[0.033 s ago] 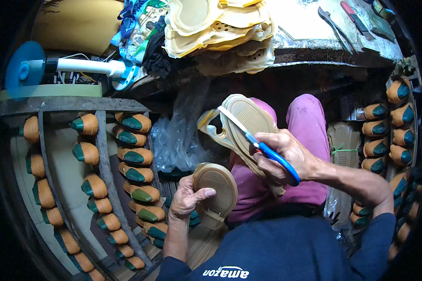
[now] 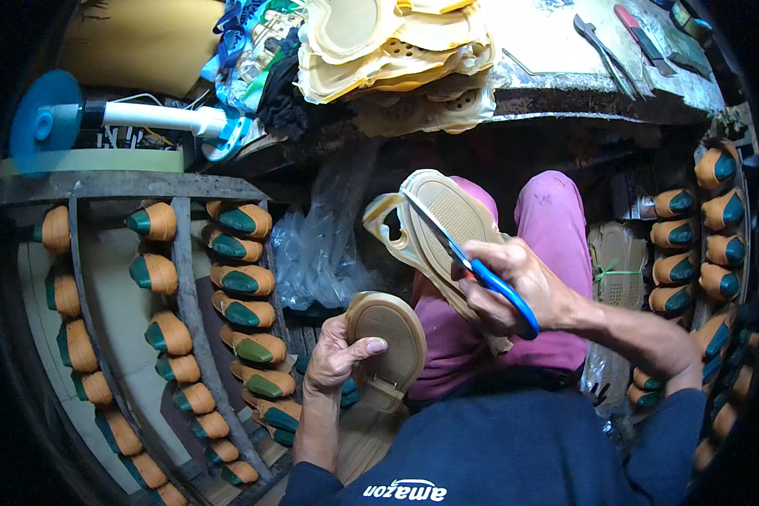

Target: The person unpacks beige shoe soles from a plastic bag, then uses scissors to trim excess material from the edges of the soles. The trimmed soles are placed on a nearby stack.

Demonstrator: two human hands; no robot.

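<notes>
My left hand (image 2: pixel 343 354) grips a tan moulded shoe sole (image 2: pixel 392 333) by its edge, thumb pressed on the upper face. My right hand (image 2: pixel 514 282) is closed around blue-handled scissors (image 2: pixel 508 295), whose blades point up and to the left. They lie across a second tan sole (image 2: pixel 455 211) with a textured face. A ragged flap of surplus material (image 2: pixel 384 223) with a hole in it hangs off that sole's left side. This sole rests over my pink-clad thigh, its lower part hidden by my right hand.
A bench ahead carries stacked untrimmed soles (image 2: pixel 396 51), pliers (image 2: pixel 603 51) and a red-handled tool (image 2: pixel 641 38). Wooden racks (image 2: pixel 198 295) of orange-and-green shoe uppers stand at left, with more at right. A blue-bladed fan (image 2: pixel 46 122) is at upper left. Clear plastic (image 2: pixel 316 261) lies beside my leg.
The scissor blades have shifted slightly over the sole and show darker. The ragged flap has moved a little to the right. My left hand stays almost in place.
</notes>
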